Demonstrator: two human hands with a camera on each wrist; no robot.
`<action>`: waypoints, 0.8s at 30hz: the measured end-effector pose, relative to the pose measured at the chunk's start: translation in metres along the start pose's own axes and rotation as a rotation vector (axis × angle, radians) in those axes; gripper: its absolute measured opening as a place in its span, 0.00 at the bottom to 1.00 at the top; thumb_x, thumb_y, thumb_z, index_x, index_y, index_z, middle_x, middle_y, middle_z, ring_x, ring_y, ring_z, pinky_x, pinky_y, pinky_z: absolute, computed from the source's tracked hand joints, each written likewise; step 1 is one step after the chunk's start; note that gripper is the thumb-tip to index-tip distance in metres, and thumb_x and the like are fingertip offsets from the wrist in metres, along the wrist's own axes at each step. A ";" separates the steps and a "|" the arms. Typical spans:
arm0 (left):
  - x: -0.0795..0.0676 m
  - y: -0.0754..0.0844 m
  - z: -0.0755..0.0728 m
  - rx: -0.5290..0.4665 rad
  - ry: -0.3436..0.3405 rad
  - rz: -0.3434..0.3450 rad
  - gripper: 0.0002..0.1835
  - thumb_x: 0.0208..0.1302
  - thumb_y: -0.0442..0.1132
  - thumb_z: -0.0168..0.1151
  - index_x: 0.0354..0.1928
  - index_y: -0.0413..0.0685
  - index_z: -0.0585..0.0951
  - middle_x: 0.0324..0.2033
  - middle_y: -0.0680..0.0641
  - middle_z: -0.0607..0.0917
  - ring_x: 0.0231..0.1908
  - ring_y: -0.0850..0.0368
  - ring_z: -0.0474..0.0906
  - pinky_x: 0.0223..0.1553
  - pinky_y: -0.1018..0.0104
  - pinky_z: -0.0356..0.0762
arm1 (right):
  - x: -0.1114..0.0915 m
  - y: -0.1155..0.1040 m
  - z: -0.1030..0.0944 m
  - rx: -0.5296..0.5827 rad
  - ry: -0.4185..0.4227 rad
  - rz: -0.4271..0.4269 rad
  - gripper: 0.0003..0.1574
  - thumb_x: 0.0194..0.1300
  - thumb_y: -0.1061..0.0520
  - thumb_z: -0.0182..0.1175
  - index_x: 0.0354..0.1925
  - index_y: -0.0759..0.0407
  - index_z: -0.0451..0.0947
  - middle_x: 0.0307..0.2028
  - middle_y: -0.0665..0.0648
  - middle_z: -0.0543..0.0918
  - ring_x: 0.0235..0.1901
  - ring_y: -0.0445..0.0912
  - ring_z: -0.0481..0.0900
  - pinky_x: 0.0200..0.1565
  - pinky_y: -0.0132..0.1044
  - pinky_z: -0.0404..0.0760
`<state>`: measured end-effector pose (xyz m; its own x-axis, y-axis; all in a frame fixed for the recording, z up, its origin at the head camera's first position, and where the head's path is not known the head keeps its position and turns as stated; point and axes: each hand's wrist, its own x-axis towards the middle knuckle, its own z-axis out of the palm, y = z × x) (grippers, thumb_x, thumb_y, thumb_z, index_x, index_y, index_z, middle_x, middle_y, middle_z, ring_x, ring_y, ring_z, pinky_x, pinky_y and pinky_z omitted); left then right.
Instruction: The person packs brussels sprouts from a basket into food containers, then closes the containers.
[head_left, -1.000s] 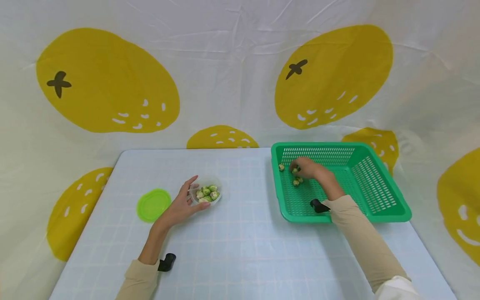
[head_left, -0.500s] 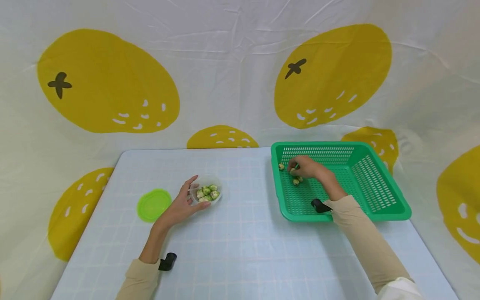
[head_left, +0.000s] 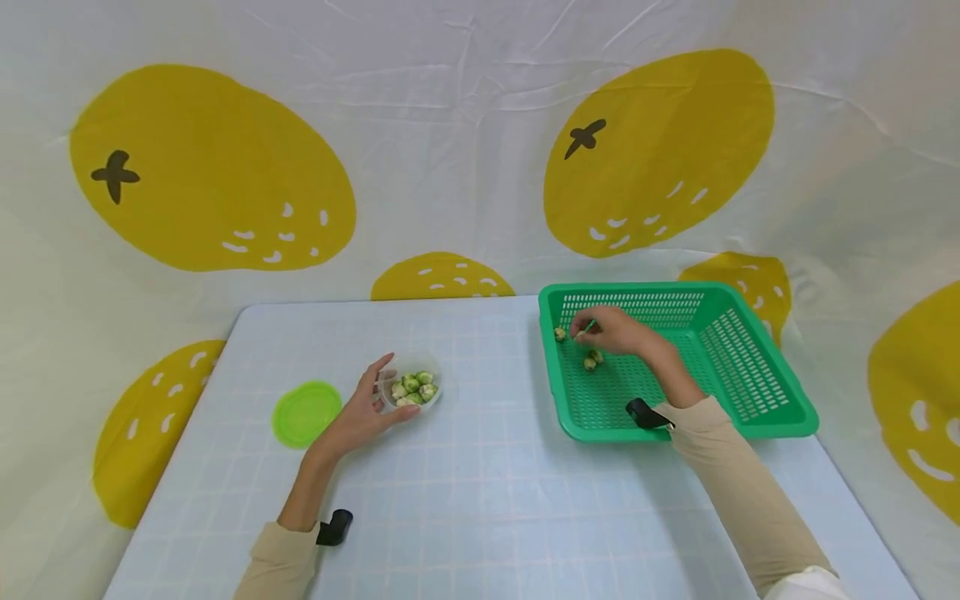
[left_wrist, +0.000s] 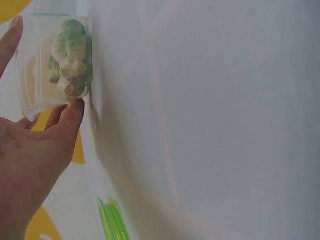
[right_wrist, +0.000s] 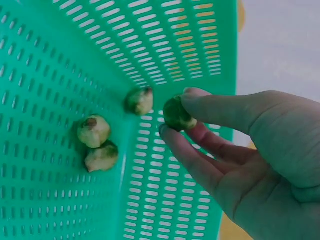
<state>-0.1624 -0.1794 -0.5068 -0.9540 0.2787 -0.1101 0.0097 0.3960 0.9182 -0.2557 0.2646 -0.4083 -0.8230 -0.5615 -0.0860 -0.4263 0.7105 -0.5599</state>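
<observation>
In the head view my left hand (head_left: 363,421) holds a clear plastic cup (head_left: 409,362) on the table, thumb on one side and fingers on the other. Several Brussels sprouts (left_wrist: 71,50) lie at the bottom of it, seen through its wall in the left wrist view. Over at the right, my right hand (head_left: 618,332) is inside the green basket (head_left: 557,392). Thumb and fingertips pinch one Brussels sprout (right_wrist: 176,115), raised off the basket floor. Three more sprouts lie in the basket: two touching each other (right_wrist: 94,132), and one alone (right_wrist: 140,101) near the corner.
A bright green round lid (head_left: 306,414) lies flat on the table, left of the cup. The basket has slotted, raised walls and stands at the table's back right. Behind the table hangs a white cloth (head_left: 465,167) printed with yellow fruit.
My right hand has lifted its sprout slightly from beside the other sprouts, shifting a little up and left. The left hand and the cup have stayed put.
</observation>
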 end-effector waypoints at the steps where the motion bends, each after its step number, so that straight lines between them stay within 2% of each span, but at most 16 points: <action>1: 0.000 0.000 0.000 -0.003 -0.001 -0.001 0.56 0.64 0.50 0.74 0.83 0.56 0.46 0.75 0.34 0.57 0.76 0.35 0.52 0.74 0.40 0.56 | -0.001 -0.002 -0.001 0.008 0.004 0.005 0.06 0.74 0.67 0.59 0.44 0.65 0.83 0.45 0.63 0.84 0.49 0.61 0.81 0.50 0.55 0.82; 16: -0.001 0.003 0.001 0.011 0.004 -0.026 0.57 0.62 0.51 0.75 0.82 0.57 0.46 0.76 0.35 0.57 0.77 0.37 0.52 0.74 0.41 0.57 | -0.014 -0.020 -0.006 0.030 0.106 -0.060 0.06 0.73 0.68 0.59 0.44 0.65 0.83 0.44 0.63 0.85 0.46 0.59 0.84 0.50 0.53 0.84; 24: -0.001 0.002 -0.001 -0.001 0.004 -0.009 0.57 0.63 0.50 0.75 0.82 0.56 0.45 0.75 0.34 0.57 0.76 0.35 0.52 0.74 0.41 0.56 | -0.018 -0.035 -0.009 0.034 0.149 -0.080 0.06 0.75 0.66 0.59 0.46 0.65 0.82 0.46 0.62 0.84 0.48 0.58 0.83 0.53 0.53 0.83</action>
<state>-0.1618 -0.1796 -0.5044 -0.9553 0.2716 -0.1168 0.0007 0.3972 0.9177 -0.2293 0.2538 -0.3801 -0.8346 -0.5447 0.0814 -0.4816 0.6501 -0.5877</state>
